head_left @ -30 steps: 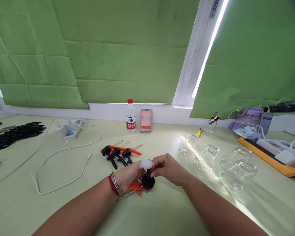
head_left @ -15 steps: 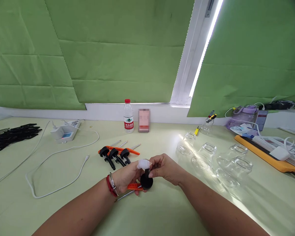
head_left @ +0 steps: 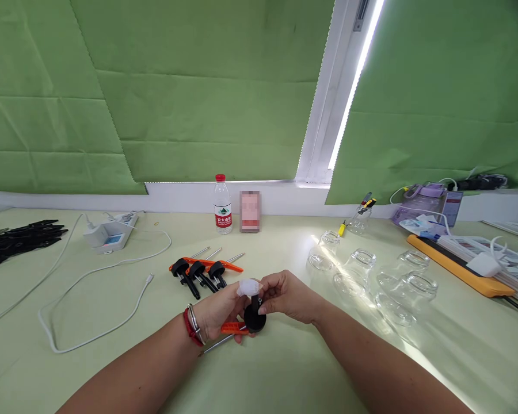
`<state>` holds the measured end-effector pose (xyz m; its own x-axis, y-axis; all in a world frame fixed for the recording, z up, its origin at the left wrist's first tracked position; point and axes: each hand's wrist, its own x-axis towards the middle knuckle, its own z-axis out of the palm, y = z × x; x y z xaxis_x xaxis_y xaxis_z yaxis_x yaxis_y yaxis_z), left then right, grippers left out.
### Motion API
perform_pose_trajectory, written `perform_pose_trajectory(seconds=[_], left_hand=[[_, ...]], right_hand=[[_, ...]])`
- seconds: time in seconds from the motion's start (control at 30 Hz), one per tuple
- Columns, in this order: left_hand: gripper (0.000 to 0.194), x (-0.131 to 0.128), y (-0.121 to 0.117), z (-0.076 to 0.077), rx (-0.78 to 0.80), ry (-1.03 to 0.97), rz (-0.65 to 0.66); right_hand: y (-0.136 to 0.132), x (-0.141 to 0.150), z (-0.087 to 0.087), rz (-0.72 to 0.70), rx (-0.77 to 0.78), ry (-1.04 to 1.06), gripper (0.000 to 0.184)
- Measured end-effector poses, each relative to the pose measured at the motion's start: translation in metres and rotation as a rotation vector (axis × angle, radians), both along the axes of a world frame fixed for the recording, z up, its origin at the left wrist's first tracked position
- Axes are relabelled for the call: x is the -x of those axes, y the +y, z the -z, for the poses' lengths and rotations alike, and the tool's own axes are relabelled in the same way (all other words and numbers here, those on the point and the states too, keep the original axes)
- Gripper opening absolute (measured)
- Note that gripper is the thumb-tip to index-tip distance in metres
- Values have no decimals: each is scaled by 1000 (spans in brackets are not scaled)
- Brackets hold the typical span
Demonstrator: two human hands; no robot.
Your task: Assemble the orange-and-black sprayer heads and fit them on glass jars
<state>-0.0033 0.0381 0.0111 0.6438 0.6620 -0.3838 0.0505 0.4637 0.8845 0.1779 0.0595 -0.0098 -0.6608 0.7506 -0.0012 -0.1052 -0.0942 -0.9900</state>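
Observation:
My left hand grips a black pump head with an orange clip and a thin metal tube sticking out toward me. A white wrap covers the thumb tip. My right hand pinches the black stem of the same pump head from the right. Both hands hover just above the pale green table. Just behind them lie three more black pump heads with orange clips in a row.
Several clear glass jars lie to the right. A water bottle and a small card stand at the back. A white charger with cable and black parts are at left; an orange-edged stack at right.
The view has drifted a little to the right, so everything sits slightly further left. Both hands keep their hold on the pump head with barely any movement.

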Motion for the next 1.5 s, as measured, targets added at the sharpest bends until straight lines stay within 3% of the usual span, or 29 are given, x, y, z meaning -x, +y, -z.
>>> perform_pose_trajectory(seconds=[0.77,1.5], left_hand=[[50,-1,0,-2,26,-15,5],[45,0,1,1,8,-24,11]], right_hand=[[-1,1,3,33,-46,-3,33],[-1,2,3,8,-56,-9,35]])
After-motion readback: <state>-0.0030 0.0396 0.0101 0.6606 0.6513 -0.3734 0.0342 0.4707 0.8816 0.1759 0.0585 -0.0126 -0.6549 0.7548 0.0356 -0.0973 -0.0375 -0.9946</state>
